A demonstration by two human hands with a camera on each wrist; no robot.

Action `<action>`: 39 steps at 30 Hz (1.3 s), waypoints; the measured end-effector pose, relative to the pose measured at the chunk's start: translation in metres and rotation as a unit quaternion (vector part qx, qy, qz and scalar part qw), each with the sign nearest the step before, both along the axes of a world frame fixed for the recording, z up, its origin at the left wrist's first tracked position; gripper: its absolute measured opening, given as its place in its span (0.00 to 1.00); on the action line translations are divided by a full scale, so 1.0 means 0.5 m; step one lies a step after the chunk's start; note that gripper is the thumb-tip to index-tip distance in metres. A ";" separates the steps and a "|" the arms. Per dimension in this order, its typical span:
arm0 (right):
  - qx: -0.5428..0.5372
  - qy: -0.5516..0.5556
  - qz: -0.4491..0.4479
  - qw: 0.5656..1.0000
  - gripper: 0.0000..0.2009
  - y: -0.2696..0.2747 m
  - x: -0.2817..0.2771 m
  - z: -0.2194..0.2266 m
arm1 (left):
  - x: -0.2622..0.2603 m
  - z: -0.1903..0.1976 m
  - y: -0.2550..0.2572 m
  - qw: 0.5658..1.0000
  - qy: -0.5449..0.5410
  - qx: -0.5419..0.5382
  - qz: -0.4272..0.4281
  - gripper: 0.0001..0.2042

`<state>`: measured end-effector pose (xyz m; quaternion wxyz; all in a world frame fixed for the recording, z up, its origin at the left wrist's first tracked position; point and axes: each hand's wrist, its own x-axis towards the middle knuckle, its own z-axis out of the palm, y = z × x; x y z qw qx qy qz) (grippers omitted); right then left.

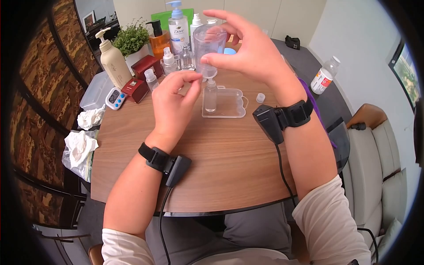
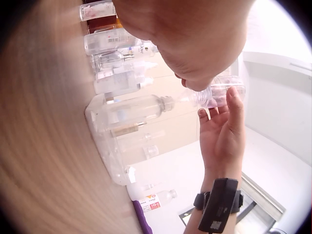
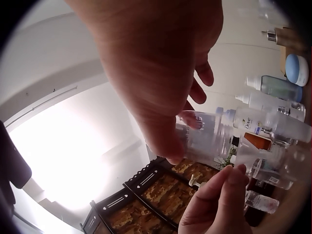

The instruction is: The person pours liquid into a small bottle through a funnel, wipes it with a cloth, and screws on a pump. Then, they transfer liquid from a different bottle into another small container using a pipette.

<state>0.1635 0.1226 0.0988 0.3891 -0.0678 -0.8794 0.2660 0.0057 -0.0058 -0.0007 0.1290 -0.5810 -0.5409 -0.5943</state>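
My right hand (image 1: pixel 254 55) grips a clear wide container (image 1: pixel 210 42) between thumb and fingers, mouth downward. Under it is a clear funnel (image 2: pixel 185 99), its narrow end at the neck of a small transparent bottle (image 1: pixel 210 98). This bottle stands upright with some clear liquid inside, at a clear shallow tray (image 1: pixel 229 110). From the left side, my left hand (image 1: pixel 173 104) pinches the funnel's rim with thumb and forefinger; in the right wrist view the fingertips (image 3: pixel 236 171) meet beside the funnel. The container's mouth and the funnel are close together; whether they touch, I cannot tell.
Pump bottles, including a white one (image 1: pixel 179 35), small spray bottles, dark red boxes (image 1: pixel 135 89) and a plant (image 1: pixel 131 37) crowd the back left. A timer (image 1: pixel 115 98) and crumpled tissues (image 1: pixel 81 148) lie left. Right of the tray is a small clear cap (image 1: pixel 260 97).
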 end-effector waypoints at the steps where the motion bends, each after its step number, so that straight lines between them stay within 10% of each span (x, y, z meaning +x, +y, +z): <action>1: 0.025 0.016 -0.023 0.999 0.40 0.000 0.000 0.002 | -0.001 0.000 0.001 1.000 -0.002 0.005 -0.003 0.05; 39: 0.081 0.055 -0.021 0.995 0.42 0.004 -0.005 0.003 | -0.002 0.002 0.000 1.000 -0.027 0.009 0.002 0.05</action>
